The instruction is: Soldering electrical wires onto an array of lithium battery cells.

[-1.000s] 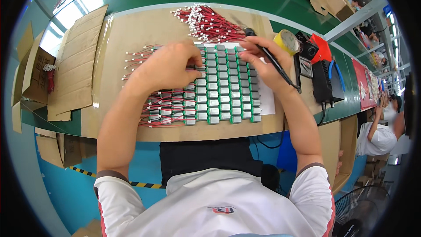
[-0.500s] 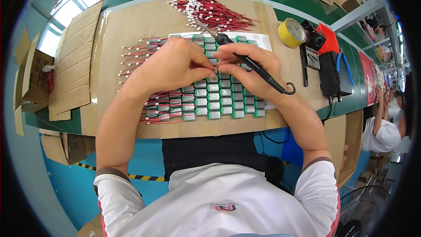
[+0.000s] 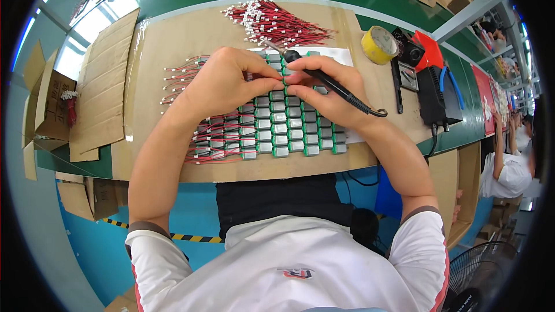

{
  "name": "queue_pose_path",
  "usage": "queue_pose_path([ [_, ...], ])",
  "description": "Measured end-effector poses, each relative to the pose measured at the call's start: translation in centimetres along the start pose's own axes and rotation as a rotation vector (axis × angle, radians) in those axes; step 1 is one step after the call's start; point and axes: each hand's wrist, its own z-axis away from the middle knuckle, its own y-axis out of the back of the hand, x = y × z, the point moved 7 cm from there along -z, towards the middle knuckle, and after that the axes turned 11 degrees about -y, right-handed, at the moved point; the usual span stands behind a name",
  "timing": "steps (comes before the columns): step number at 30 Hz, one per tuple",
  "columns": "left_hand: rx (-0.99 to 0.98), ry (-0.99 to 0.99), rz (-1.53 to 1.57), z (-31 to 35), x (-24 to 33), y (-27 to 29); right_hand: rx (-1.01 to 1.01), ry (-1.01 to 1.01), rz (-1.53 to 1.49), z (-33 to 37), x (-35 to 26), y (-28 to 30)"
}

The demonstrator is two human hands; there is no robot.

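Observation:
Rows of small grey battery cells (image 3: 280, 129) with green ends lie on a white sheet; red and black wires (image 3: 217, 138) with white plugs run from the left-hand columns. Over the upper rows, my left hand (image 3: 228, 84) is closed in a pinch, thumb against forefinger; what sits between them is too small to make out. My right hand (image 3: 338, 95) holds a black-handled soldering iron (image 3: 324, 79), its metal tip pointing up and left, away from the cells. Right thumb and fingertips meet close to the left fingertips above one cell.
A heap of red and black wires (image 3: 283, 23) lies beyond the cells. To the right are yellow tape (image 3: 380, 45), a black box (image 3: 433, 95) and blue-handled pliers (image 3: 451, 88). Flattened cardboard (image 3: 104, 86) and an open carton (image 3: 49, 98) stand left. People work far right.
The whole view has shifted slightly. Both hands stay together over the upper cells with only small finger movements, and the soldering iron remains in my right hand.

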Motion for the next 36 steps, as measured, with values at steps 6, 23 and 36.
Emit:
queue_pose_path([
  [6,-0.088,-0.032,-0.08,-0.2,1.0,0.0,0.004,0.066,0.054,0.0,-0.7,0.1],
  [23,0.054,-0.131,-0.329,2.2,-0.5,-0.1,0.058,0.265,0.119,4.2,0.9,4.4],
  [36,0.046,-0.153,-0.286,2.2,-0.8,-0.2,0.016,0.189,0.154,4.5,1.0,3.5],
])
